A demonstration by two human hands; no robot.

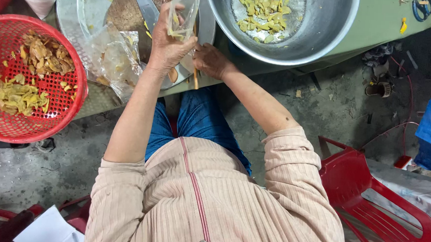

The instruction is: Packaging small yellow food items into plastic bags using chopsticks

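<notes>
Plastic bag [183,15], small and clear, stands upright in the left hand [168,43], its long axis running from six to twelve o'clock, mouth at the top. Thin film, glossy and creased, shows a few yellow pieces through its wall. The left hand closes around the bag's lower half, fingers curled and thumb pressed against the film, so the bag rises straight above the knuckles.

At four o'clock from that hand, just beside it, lies the right hand [210,61], knuckles up, fingers folded around a slim wooden stick [195,77] that points down toward six o'clock. The right hand sits lower than the bag and apart from it; the left is the only one touching the film.

Behind the bag, at eleven o'clock, a broad knife [146,9] with a dull steel blade rests on a round brown cutting board [125,13], which lies on a wide shiny metal tray [75,8]. Crumpled clear plastic wrap [115,55] is heaped at nine o'clock from the left hand.

At two o'clock a deep metal bowl [326,28] holds pale yellow-green slices [262,11]. Far at nine o'clock a red perforated basket [67,97] carries brown scraps and yellow pieces in separate heaps. All stand on a green tabletop [381,21]. A red plastic chair [370,195] stands at five o'clock on the concrete floor [336,108].
</notes>
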